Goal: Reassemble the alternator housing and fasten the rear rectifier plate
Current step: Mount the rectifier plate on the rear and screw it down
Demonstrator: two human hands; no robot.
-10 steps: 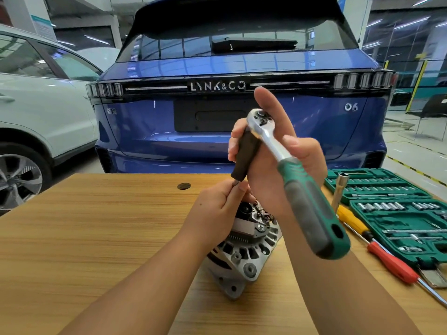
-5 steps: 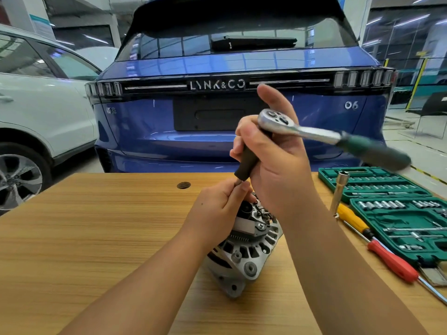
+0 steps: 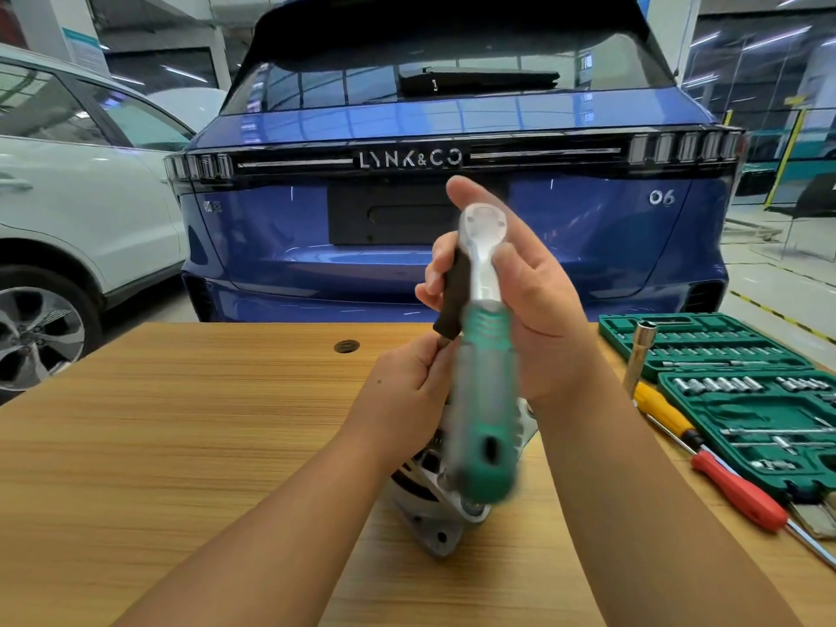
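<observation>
Ratchet (image 3: pixel 480 282): silver head, green handle. Table (image 3: pixel 181 445): tan wood grain. Socket case (image 3: pixel 746 400): green. Beside case, screwdrivers: yellow (image 3: pixel 661 411), red (image 3: pixel 739 493).

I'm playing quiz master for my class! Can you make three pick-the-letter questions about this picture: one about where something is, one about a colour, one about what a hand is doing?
1. Where is the alternator?
A. On the wooden table
B. Inside the socket case
C. On the floor

2. What colour is the ratchet grip?
A. Red
B. Yellow
C. Green

3. What is the left hand doing?
A. Lying flat on the table
B. Pinching the tip of the black extension
C. Holding a screwdriver

Answers:
1. A, it sits on the table under the hands.
2. C, below the silver head the grip is green.
3. B, its fingers close around the tip, right above the alternator.
</observation>
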